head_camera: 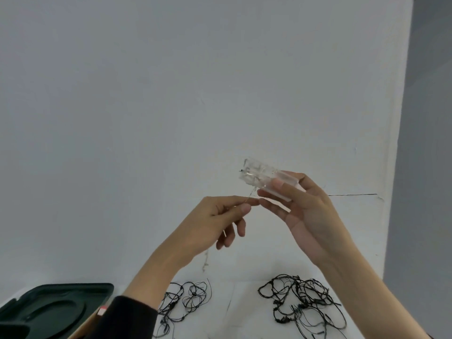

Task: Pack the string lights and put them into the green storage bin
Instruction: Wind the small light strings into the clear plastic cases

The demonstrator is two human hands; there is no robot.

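Observation:
My right hand (pixel 308 206) grips a clear plastic battery box (pixel 261 176) of a string light, raised in front of the white wall. A thin pale wire (pixel 250 195) runs from the box down to my left hand (pixel 220 216), which pinches it between thumb and forefinger; the wire trails below that hand. Two tangles of black string lights lie on the white table: one (pixel 186 302) under my left forearm, one (pixel 303 302) under my right forearm. The dark green storage bin lid (pixel 56 307) shows at the bottom left; the bin's inside is hidden.
A brown cardboard edge with a red label (pixel 101 311) lies beside the green lid. The white wall fills the upper view, and a grey wall section (pixel 425 167) stands at the right.

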